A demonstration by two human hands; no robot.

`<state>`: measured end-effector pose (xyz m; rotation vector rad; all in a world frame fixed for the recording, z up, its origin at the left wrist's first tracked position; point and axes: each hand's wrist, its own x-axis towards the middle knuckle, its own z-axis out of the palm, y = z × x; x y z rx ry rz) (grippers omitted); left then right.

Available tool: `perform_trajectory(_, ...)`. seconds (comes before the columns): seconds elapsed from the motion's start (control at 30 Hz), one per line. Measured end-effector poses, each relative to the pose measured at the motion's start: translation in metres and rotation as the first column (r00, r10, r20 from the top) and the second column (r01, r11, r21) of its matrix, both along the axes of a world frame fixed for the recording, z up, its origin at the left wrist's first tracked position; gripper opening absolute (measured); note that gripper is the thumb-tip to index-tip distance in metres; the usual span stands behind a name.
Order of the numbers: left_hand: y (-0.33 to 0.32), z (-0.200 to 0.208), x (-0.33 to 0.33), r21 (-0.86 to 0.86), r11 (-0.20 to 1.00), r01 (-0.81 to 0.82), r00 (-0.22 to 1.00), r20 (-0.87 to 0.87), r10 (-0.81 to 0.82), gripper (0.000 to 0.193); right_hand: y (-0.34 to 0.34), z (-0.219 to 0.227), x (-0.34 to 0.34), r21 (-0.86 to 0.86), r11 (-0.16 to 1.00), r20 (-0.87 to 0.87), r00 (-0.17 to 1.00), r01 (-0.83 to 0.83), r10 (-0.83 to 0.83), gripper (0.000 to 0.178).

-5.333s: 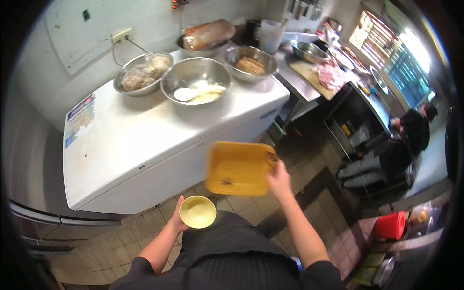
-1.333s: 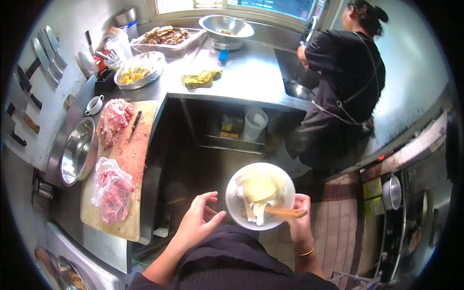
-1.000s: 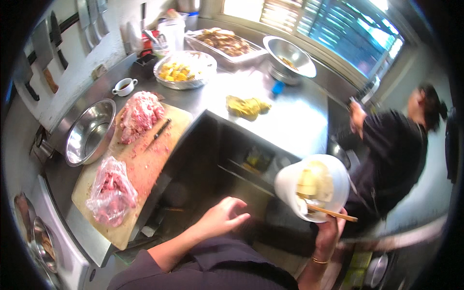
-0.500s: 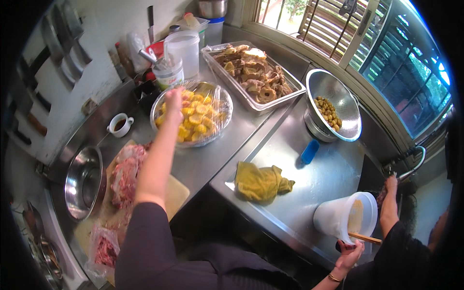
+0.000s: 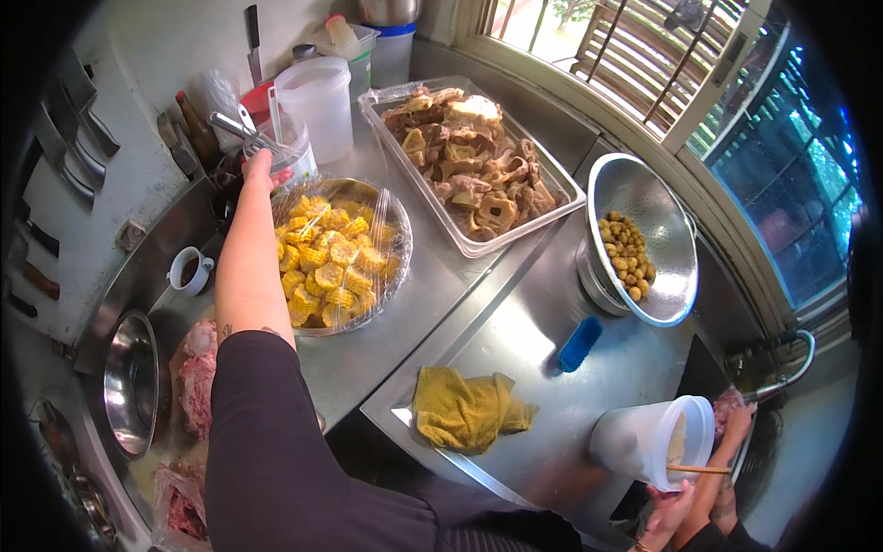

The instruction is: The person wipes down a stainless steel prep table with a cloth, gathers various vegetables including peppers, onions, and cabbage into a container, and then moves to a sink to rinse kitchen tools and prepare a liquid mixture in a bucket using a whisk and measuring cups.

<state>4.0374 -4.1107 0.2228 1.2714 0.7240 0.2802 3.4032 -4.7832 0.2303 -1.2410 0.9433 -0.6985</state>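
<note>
In the upper middle, pieces of brown meat [image 5: 474,156] are being held by a tray [image 5: 532,225], and small round brown pieces [image 5: 627,253] are being held by a metal colander [image 5: 658,216] at upper right. Left of centre, cut corn [image 5: 331,267] is being covered by clear film [image 5: 391,230] in a round basin [image 5: 405,271]. Toward the lower middle, a mustard-coloured cloth [image 5: 469,409] and a blue brush [image 5: 579,345] are being supported by the steel counter [image 5: 515,317]. At left, dark liquid [image 5: 189,270] is being contained by a small white cup [image 5: 196,288]. Knives [image 5: 74,143] are being held on the wall [image 5: 138,138] at the upper left.
</note>
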Motion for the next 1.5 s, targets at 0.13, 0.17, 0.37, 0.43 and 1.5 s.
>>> perform_trajectory(0.13,0.030,-0.010,0.005,-0.118,0.990,-0.080,0.988,0.124,0.095,0.030,-0.034,-0.009,0.030,0.036,0.999,-0.002,1.000,-0.015,0.015,0.039)
perform_trajectory(0.17,0.015,-0.008,0.002,-0.120,0.988,-0.094,0.975,0.188,0.115,0.030,-0.039,-0.010,0.030,0.038,0.999,-0.001,1.000,0.006,-0.006,0.040)
perform_trajectory(0.37,-0.025,0.037,-0.065,0.104,0.993,0.063,0.937,0.336,-0.095,0.029,-0.065,-0.003,0.073,-0.009,0.999,0.023,0.999,-0.039,0.039,0.035)
perform_trajectory(0.43,-0.027,0.054,-0.084,0.124,0.990,0.064,0.919,0.380,-0.107,0.030,-0.090,-0.015,0.078,0.008,0.999,0.038,0.998,-0.047,0.046,0.032)
perform_trajectory(1.5,-0.384,0.011,-0.473,0.124,0.242,0.962,0.242,0.016,-0.970,0.066,0.066,0.070,0.052,-0.761,0.618,0.413,0.883,0.200,0.224,0.055)
